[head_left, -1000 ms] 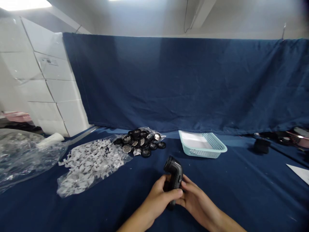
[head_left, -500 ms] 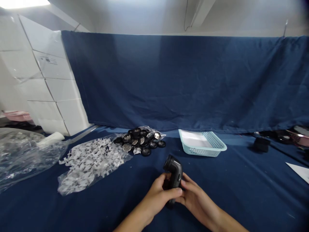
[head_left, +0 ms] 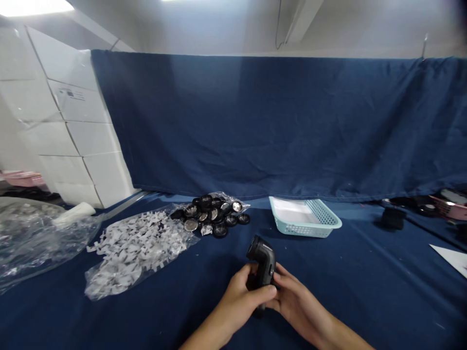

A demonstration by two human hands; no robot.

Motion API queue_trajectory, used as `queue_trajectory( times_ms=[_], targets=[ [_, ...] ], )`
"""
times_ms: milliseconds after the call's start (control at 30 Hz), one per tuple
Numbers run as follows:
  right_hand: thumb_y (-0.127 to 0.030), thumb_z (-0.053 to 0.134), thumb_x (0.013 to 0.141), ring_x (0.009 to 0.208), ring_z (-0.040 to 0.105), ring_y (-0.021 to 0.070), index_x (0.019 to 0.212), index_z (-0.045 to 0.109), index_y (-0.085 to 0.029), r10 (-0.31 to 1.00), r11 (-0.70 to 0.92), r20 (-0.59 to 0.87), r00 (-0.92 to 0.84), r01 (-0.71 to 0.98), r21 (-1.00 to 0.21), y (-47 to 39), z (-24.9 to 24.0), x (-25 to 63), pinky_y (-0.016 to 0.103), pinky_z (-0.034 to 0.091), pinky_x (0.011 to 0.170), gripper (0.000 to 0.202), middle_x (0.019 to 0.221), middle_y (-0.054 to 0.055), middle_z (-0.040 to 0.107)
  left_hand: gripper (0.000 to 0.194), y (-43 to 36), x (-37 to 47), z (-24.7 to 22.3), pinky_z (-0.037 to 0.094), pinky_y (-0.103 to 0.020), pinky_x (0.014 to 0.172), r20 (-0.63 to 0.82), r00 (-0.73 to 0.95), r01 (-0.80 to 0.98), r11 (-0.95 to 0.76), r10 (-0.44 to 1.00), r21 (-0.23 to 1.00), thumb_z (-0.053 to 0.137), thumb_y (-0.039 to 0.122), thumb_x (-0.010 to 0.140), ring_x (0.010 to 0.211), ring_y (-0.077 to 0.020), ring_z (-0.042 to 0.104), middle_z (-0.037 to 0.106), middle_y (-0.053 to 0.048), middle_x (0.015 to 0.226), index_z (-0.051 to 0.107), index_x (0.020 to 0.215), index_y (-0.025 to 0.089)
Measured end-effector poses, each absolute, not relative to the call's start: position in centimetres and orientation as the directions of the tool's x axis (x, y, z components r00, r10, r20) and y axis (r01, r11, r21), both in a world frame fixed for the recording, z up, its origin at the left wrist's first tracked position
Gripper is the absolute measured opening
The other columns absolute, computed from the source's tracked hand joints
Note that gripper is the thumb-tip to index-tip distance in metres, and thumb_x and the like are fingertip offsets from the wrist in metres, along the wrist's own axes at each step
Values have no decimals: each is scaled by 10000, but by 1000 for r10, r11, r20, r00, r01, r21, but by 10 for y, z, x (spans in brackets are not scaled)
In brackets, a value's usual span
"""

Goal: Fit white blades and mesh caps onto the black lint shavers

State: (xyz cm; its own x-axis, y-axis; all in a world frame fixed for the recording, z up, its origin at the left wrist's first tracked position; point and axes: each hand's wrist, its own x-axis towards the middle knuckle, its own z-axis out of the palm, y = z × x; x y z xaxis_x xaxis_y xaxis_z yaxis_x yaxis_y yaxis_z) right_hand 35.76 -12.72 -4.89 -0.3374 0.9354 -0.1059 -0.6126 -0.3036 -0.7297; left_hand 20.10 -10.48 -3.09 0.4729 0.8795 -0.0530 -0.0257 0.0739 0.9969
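A black handheld device with a bent, round-ended head (head_left: 263,253) is held upright, its head tilted to the left, above the blue cloth. My left hand (head_left: 242,295) is closed around its left side, with the thumb across the front of the lower handle. From the other side, my right hand (head_left: 294,296) grips it, the thumb by a small button on the body. Part of the handle and several fingers are hidden behind the thumbs. Beyond the hands lies a pile of round black parts with silvery faces (head_left: 213,214).
Left of the pile, a clear bag spills small white plastic pieces (head_left: 134,248). A light-blue basket (head_left: 304,231) with white paper inside stands behind the hands. White boxes (head_left: 98,131) are stacked at left; a black block (head_left: 393,218) and white sheet (head_left: 450,258) lie at right.
The view has shifted very slightly. Both hands keep the same hold on the black device, which stays nearly still.
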Motion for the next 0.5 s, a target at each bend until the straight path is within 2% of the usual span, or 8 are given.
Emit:
queue_trajectory(
  times_ms=[133, 233, 300, 400, 500],
  targets=[
    [-313, 639, 854, 1010, 630, 210, 1189, 607, -191, 929, -307, -92, -358, -608, -733, -127, -50, 358, 337, 446, 895, 358, 1125, 80, 681, 423, -109, 210, -40, 467, -324, 854, 53, 308, 9, -58, 950, 998, 734, 291, 701, 973, -259, 614, 678, -83, 1013, 600, 1076, 149],
    [-307, 614, 874, 1138, 577, 230, 1216, 604, -186, 915, -316, -72, -398, -594, -740, -127, -50, 359, 354, 399, 988, 364, 1179, 84, 661, 363, -112, 215, -47, 469, -337, 832, 119, 156, 113, -137, 981, 984, 717, 304, 716, 923, -256, 623, 670, -83, 964, 566, 1014, 162],
    [-329, 597, 892, 1197, 538, 242, 1236, 597, -186, 907, -311, -53, -417, -580, -753, -128, -48, 359, 373, 368, 1032, 373, 1234, 89, 633, 431, -113, 216, -48, 465, -359, 842, 145, 102, 176, -161, 984, 971, 728, 324, 708, 946, -272, 617, 659, -93, 991, 530, 1058, 168],
    [-375, 571, 914, 1170, 553, 241, 1211, 619, -183, 909, -276, -29, -416, -549, -789, -131, -46, 357, 377, 382, 1017, 356, 1230, 96, 632, 635, -114, 215, -46, 458, -364, 865, 162, 97, 202, -179, 982, 963, 817, 321, 605, 997, -291, 602, 648, -101, 1053, 486, 1127, 175],
    [-399, 581, 910, 1115, 583, 230, 1174, 644, -183, 919, -250, -26, -393, -530, -810, -132, -47, 354, 364, 403, 982, 347, 1181, 96, 657, 684, -115, 212, -43, 466, -344, 848, 161, 132, 179, -184, 978, 967, 844, 323, 575, 971, -282, 612, 661, -91, 1045, 487, 1138, 171]
  ],
)
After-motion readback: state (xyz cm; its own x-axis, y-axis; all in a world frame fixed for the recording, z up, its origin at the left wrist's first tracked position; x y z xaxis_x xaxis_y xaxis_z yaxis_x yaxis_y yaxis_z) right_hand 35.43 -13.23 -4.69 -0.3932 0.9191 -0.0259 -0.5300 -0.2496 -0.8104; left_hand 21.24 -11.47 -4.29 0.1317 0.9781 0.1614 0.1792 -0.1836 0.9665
